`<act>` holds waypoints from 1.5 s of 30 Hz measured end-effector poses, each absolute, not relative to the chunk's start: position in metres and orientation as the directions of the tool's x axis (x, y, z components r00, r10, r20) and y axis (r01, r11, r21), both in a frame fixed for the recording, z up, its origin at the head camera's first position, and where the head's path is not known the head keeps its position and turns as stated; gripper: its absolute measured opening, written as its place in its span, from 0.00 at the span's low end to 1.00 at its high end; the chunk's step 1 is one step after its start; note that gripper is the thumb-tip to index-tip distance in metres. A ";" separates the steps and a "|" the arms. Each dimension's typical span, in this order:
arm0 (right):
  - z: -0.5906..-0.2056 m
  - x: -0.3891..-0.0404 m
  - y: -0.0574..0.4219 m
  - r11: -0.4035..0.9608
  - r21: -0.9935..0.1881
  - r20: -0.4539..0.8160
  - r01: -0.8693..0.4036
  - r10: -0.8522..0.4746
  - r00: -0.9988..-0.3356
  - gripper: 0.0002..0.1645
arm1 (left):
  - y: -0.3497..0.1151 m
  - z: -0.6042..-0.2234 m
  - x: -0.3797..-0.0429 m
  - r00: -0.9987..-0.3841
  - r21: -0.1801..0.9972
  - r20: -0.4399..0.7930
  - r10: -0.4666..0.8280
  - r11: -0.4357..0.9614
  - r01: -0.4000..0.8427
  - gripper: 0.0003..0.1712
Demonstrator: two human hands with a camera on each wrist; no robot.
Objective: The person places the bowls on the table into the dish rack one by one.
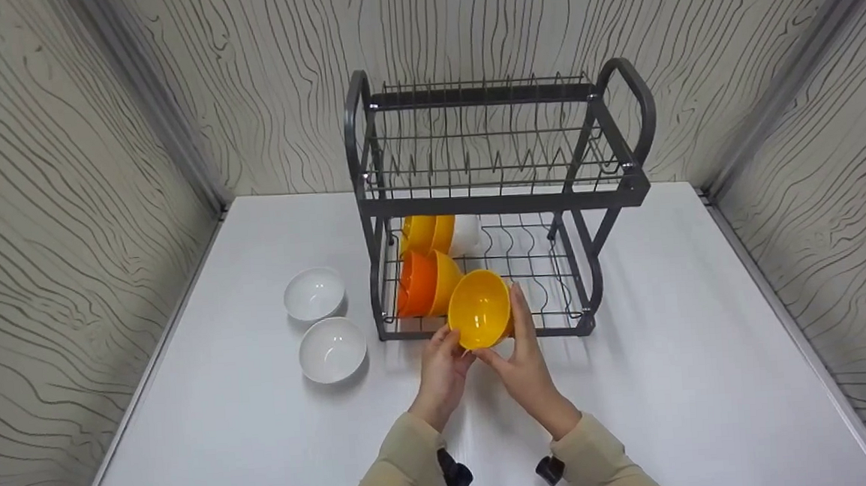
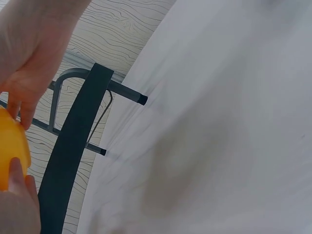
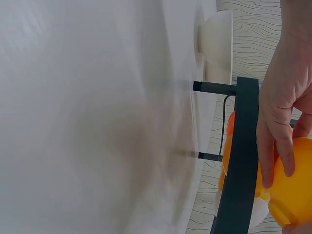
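Both hands hold one yellow bowl at the front of the dish rack's lower tier, its hollow tilted up toward the head camera. My left hand pinches the rim at the lower left. The right hand grips the other side, fingers along the outer wall and thumb near the bottom rim. Just left of it, an orange bowl and another yellow bowl stand on edge, nested in the lower tier. In the right wrist view the held bowl shows its outside close to the rack's front bar.
The dark two-tier dish rack has wire slots on top. Behind the front row, more yellow bowls and a white bowl stand on edge. Two white bowls sit upright on the white table, left of the rack.
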State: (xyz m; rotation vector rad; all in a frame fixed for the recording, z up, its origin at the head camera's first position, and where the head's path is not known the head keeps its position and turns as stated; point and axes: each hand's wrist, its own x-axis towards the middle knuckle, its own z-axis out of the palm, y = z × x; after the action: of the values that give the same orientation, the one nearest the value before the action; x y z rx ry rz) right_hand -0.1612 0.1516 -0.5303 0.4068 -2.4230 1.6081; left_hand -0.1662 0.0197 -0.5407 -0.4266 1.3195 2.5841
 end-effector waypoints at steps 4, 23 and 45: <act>-0.527 -0.161 0.152 0.377 -0.852 0.347 -0.365 -0.116 -0.931 0.59 | 0.020 -0.542 -0.167 -0.936 0.758 -0.339 0.092 -0.563 -0.330 0.25; -0.522 -0.174 0.150 0.461 -0.648 0.634 -0.606 -0.114 -0.765 0.49 | 0.016 -0.538 -0.170 -0.945 0.821 -0.299 0.135 -0.468 -0.327 0.25; -0.514 -0.203 0.152 0.514 -0.563 0.731 -0.647 -0.057 -0.680 0.40 | 0.002 -0.545 -0.174 -0.976 0.758 0.219 0.016 0.627 0.180 0.15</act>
State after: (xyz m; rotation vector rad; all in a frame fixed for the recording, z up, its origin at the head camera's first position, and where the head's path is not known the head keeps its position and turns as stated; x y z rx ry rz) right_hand -0.2030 0.1516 -0.5136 0.5717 -2.0966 1.1519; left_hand -0.1741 0.0019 -0.5446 0.1830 3.0045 1.4343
